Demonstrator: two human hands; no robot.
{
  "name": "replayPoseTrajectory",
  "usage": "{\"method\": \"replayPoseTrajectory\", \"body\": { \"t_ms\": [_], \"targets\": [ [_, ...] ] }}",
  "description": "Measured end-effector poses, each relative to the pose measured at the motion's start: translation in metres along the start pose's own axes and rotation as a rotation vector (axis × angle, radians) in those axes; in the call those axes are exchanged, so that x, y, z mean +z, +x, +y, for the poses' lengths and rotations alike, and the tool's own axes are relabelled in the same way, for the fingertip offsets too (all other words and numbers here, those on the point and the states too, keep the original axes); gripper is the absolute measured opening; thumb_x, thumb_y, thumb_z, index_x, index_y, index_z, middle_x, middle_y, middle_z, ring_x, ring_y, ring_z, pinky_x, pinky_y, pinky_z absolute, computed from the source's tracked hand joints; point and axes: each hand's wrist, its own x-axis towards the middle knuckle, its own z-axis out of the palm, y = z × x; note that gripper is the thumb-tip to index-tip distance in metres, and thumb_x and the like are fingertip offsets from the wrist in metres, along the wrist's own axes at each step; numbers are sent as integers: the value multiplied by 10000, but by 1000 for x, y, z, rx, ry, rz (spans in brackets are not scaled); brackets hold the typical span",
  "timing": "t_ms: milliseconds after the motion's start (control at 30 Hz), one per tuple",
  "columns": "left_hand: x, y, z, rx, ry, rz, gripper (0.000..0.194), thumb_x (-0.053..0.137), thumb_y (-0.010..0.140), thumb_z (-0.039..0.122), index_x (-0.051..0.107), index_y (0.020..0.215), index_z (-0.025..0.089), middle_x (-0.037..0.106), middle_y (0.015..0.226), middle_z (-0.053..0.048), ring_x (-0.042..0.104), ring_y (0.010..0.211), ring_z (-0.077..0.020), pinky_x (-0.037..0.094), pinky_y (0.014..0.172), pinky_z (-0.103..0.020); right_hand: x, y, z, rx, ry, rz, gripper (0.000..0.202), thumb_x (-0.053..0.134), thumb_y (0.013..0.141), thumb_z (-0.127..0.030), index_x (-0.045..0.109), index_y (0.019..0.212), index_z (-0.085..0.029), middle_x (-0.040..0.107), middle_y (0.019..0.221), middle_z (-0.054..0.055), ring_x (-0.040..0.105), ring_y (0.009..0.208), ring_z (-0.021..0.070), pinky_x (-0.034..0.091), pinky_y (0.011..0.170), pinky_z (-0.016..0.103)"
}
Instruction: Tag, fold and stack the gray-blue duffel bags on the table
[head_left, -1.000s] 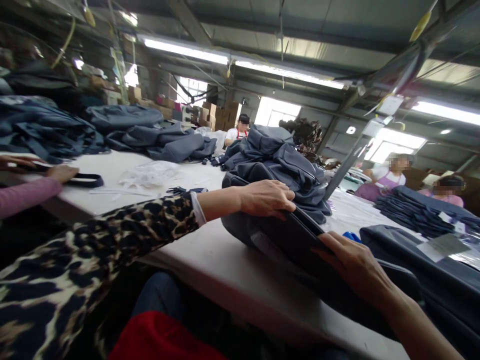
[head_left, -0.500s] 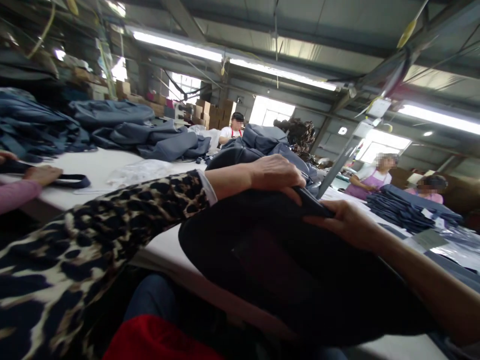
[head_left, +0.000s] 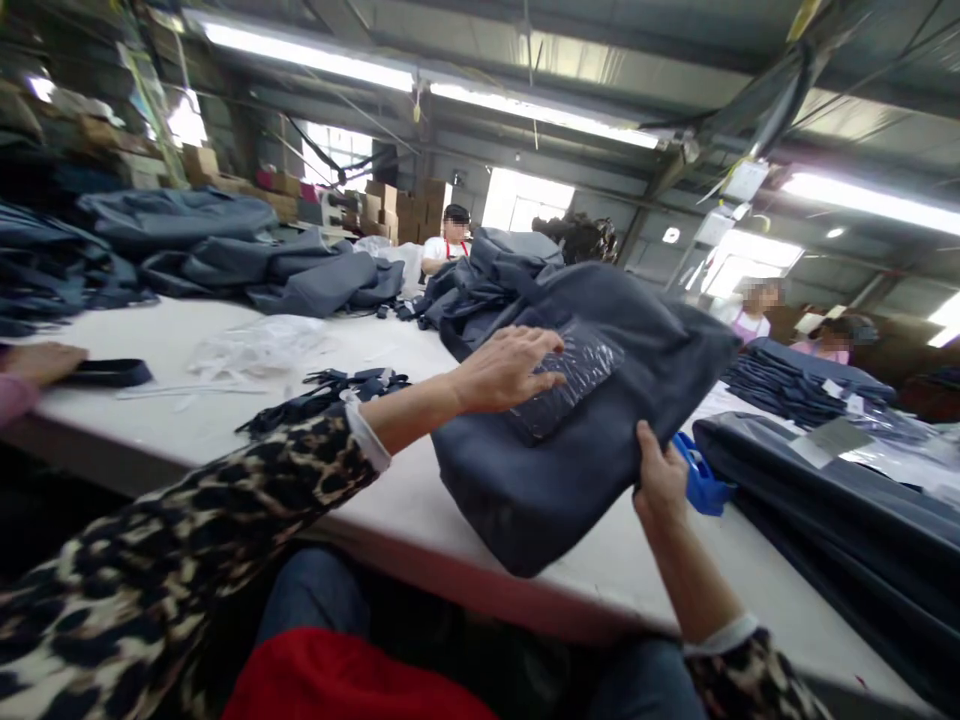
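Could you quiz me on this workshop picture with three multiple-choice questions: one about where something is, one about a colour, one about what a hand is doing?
1. Where is the blue tool?
A. on the table, right of the bag
B. on the floor
C. on top of the bag

2. What colour is the bag?
A. red
B. grey-blue
C. white

3. What is the left hand doing?
A. hanging at the person's side
B. lying flat on the clear plastic packet on the bag
C. holding scissors

Answers:
1. A, it lies on the white table just past the right hand.
2. B, its fabric matches the grey-blue piles behind.
3. B, the open palm and fingers rest on the packet, while the right hand grips the bag's edge.
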Motion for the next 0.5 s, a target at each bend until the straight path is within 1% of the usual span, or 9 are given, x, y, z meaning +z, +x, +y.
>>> {"method": "replayPoseTrajectory", "body": {
  "t_ms": [33, 67, 133, 200, 267, 300, 367, 433, 500],
  "targets": [
    [20, -4, -1, -25, -8, -79, 360, 494, 981, 400, 523, 1263, 178, 599, 1310, -96, 538, 1227, -247, 370, 1066, -392, -9, -11, 23, 36, 14, 29, 465, 782, 612, -452, 644, 948, -161, 730, 907, 34, 690, 829, 169, 602, 736, 266],
    [42, -7, -1, -47, -12, -167, 379, 482, 985, 403, 522, 1284, 173, 579, 1353, -110, 520, 1261, -256, 350, 1087, -412, -17, -22, 44, 73, 20, 69, 468, 762, 624, -471, 625, 961, -176, 725, 937, 34, 690, 864, 175, 602, 728, 267],
    [86, -11, 6, -79, -27, -362, 425, 446, 1000, 401, 491, 1352, 167, 482, 1474, -139, 438, 1359, -275, 295, 1131, -473, -34, -40, 78, 153, 22, 148, 457, 735, 632, -505, 589, 938, -199, 712, 921, 33, 693, 874, 200, 604, 653, 284],
    [126, -15, 20, -82, -59, -517, 464, 410, 1012, 407, 451, 1408, 168, 393, 1541, -156, 366, 1421, -286, 270, 1145, -517, -47, -53, 101, 239, 24, 203, 442, 736, 619, -516, 565, 883, -204, 698, 848, 37, 700, 816, 232, 594, 558, 312],
    [155, -18, 37, -63, -93, -598, 527, 376, 1014, 468, 418, 1445, 167, 369, 1552, -165, 349, 1435, -293, 276, 1141, -539, -53, -61, 116, 311, 43, 219, 427, 752, 604, -493, 559, 844, -198, 688, 799, 43, 701, 758, 248, 586, 521, 337],
    [164, -20, 45, -48, -110, -623, 578, 365, 1006, 522, 400, 1461, 168, 366, 1553, -166, 346, 1437, -299, 278, 1139, -549, -54, -63, 120, 334, 60, 219, 415, 754, 609, -479, 560, 840, -194, 689, 796, 46, 703, 752, 250, 590, 532, 346],
    [171, -27, 57, 7, -133, -661, 697, 383, 960, 629, 353, 1496, 184, 344, 1564, -162, 314, 1451, -322, 262, 1141, -577, -53, -65, 125, 355, 99, 210, 387, 738, 649, -467, 568, 863, -194, 701, 831, 55, 709, 799, 252, 605, 590, 360],
    [167, -37, 60, 77, -95, -641, 812, 516, 880, 669, 312, 1518, 209, 324, 1573, -167, 275, 1460, -365, 240, 1134, -615, -47, -67, 125, 368, 141, 190, 360, 710, 702, -459, 579, 915, -199, 715, 902, 62, 711, 874, 254, 614, 650, 374],
    [156, -52, 53, 115, -1, -562, 951, 706, 775, 601, 266, 1534, 233, 309, 1577, -183, 262, 1457, -398, 236, 1123, -637, -40, -71, 123, 392, 191, 162, 359, 710, 728, -428, 588, 986, -211, 719, 989, 57, 707, 932, 245, 617, 699, 380]
  ]
}}
